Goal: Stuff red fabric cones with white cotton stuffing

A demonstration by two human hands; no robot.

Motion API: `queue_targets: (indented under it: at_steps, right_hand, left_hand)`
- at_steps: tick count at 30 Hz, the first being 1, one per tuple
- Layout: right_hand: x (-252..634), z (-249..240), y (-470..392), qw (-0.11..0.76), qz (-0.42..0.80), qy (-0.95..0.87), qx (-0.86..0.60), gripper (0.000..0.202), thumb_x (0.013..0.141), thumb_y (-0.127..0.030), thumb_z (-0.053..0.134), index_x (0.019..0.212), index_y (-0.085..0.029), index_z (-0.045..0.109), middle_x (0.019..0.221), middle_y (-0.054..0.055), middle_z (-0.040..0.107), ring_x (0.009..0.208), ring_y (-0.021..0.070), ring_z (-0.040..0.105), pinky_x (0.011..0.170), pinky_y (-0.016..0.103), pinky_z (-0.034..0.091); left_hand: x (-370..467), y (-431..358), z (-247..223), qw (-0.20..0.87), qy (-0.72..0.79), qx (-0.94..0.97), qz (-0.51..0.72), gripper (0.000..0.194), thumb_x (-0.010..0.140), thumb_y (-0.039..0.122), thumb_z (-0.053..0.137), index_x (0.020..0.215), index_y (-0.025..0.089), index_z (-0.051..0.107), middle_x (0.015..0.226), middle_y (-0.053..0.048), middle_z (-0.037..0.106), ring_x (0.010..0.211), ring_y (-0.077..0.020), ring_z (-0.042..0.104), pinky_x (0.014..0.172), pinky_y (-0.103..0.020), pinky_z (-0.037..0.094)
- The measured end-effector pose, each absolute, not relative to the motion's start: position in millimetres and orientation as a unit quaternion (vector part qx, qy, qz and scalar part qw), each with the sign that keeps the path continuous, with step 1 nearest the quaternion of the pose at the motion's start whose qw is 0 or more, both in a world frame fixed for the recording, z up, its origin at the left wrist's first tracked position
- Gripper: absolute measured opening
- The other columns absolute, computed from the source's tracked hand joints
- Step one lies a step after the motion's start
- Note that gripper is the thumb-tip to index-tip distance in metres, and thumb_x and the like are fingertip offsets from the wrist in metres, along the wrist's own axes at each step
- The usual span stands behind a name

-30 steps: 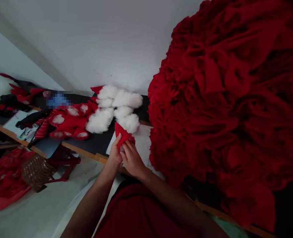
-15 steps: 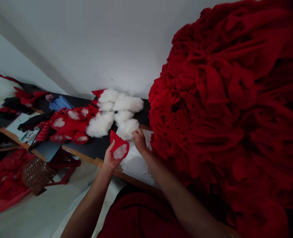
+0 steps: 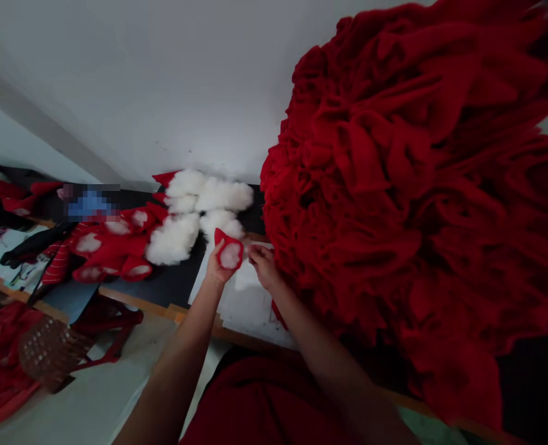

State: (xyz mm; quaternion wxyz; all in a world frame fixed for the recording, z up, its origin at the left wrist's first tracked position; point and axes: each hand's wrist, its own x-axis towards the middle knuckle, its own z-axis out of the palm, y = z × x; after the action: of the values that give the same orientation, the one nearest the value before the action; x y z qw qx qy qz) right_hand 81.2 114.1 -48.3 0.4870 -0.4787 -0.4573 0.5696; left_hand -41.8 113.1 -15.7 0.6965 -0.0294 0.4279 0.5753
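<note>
Crumpled red fabric heap (image 3: 385, 204) cut off at right edge; loose red fabric pile (image 3: 0, 364) cut off at left. Left hand (image 3: 216, 269) partly hidden behind pointed red fabric piece (image 3: 230, 252). Right hand (image 3: 264, 266): fingertip contents too small to tell. Blue patch (image 3: 91, 204) pixelated.

- Head-worn view, looking forward and down from the near edge of the tabletop (image 3: 172, 285).
- Faces the wall (image 3: 185, 80) beyond the far edge (tilted: near edge descends rightward).
- Close; wearer's torso (image 3: 255, 402) included.
</note>
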Motion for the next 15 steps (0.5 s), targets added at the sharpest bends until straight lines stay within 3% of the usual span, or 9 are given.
queue_targets:
  at_steps: [4, 10, 12, 15]
  right_hand:
    - [96, -23, 89, 0.509, 0.607, -0.393, -0.466, 0.026, 0.071, -0.044, 0.052, 0.077, -0.019, 0.053, 0.060, -0.002, 0.051, 0.055, 0.0108, 0.049, 0.055, 0.024, 0.043]
    - [102, -7, 73, 0.505, 0.550, -0.463, -0.478, 0.017, 0.072, -0.033, 0.056, 0.079, -0.018, 0.058, 0.070, 0.000, 0.056, 0.064, 0.0124, 0.052, 0.063, 0.024, 0.044]
    - [99, -22, 78, 0.497, 0.492, -0.500, -0.511, 0.019, 0.073, -0.029, 0.051, 0.087, -0.018, 0.058, 0.072, 0.001, 0.056, 0.065, 0.0136, 0.052, 0.063, 0.026, 0.044]
    - [89, -49, 90, 0.446, 0.448, -0.575, -0.520, 0.038, 0.072, -0.020, 0.046, 0.109, -0.018, 0.052, 0.069, -0.001, 0.055, 0.061, 0.0139, 0.051, 0.062, 0.026, 0.044]
  left_hand:
    - [-44, 110, -7, 0.713, 0.393, -0.002, 0.580, 0.022, 0.076, 0.034, 0.055, 0.090, 0.017, 0.060, 0.081, -0.005, 0.067, 0.075, -0.0190, 0.063, 0.071, -0.035, 0.051]
    - [-38, 92, 9, 0.730, 0.369, 0.004, 0.574, 0.032, 0.075, 0.037, 0.055, 0.097, 0.014, 0.060, 0.089, -0.008, 0.067, 0.085, -0.0224, 0.062, 0.082, -0.039, 0.048]
    - [-43, 81, 13, 0.721, 0.366, 0.003, 0.589, 0.032, 0.075, 0.035, 0.057, 0.099, 0.015, 0.060, 0.091, -0.008, 0.067, 0.090, -0.0236, 0.061, 0.086, -0.041, 0.046]
    - [-57, 62, 14, 0.725, 0.359, 0.003, 0.588, 0.038, 0.073, 0.036, 0.058, 0.104, 0.014, 0.059, 0.098, -0.010, 0.066, 0.100, -0.0278, 0.058, 0.092, -0.047, 0.041]
